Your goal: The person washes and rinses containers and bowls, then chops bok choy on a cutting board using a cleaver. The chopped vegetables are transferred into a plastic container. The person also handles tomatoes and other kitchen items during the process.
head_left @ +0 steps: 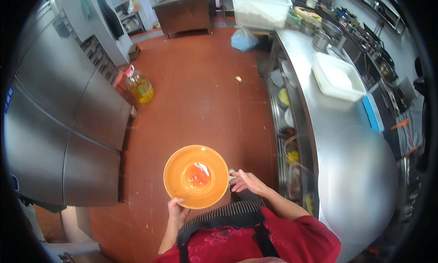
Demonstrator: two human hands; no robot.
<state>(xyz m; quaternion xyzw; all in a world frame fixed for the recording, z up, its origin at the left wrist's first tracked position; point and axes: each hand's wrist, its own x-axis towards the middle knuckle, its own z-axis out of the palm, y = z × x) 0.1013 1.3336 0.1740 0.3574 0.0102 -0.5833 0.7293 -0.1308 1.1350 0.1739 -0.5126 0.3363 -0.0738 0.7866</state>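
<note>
An orange round bowl (172,176) is held out over the floor in front of me, with a shiny orange-red pool (198,174) in its bottom. My left hand (177,209) grips the near left edge, its thumb over the rim and its fingers underneath. Beside the right rim is my right hand (248,183), the fingers reaching toward the bowl. A small whitish, shiny thing (232,174) shows at those fingertips; its kind is not clear, and the fingers seem closed on it.
A steel counter (319,105) runs along the right, bearing a white tub (337,78). Shelves of dishes sit below it. Steel cabinets (68,121) stand at left, near an oil bottle (141,87) on the floor. A blue bag (244,39) lies farther off.
</note>
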